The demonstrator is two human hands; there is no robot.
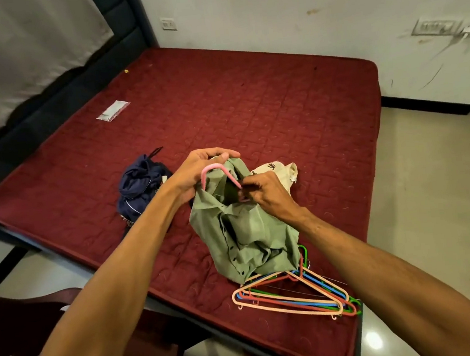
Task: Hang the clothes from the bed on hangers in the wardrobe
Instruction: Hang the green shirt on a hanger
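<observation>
Gripping the top of a green shirt [248, 234], the left hand [195, 173] has its fingers curled over bunched cloth at the collar, right where the bend of a pink hanger [212, 169] comes out. The right hand [270, 193] is at the shirt's neck opening, with its fingertips pinching the hanger's other arm. Whether they also catch cloth is hard to make out. Most of the pink hanger is hidden inside the shirt, and its hook does not show.

The shirt hangs from both hands, crumpled, its buttoned front facing the camera and its lower folds resting on the dark red mattress of the bed [249, 103]. Just below the shirt, partly covered by its hem, lies a pile of hangers [292, 296] in cream, red, blue and green. Their hooks are buried under the cloth.

Left of the shirt sits a navy garment [139, 188] in a heap, partly hidden by the left forearm. Behind the shirt, a cream garment [281, 171] with small dark prints peeks out past the right hand, mostly covered.

Far beyond the shirt to the left lies a clear plastic packet [113, 111], its contents unreadable. No wardrobe shows in this view.
</observation>
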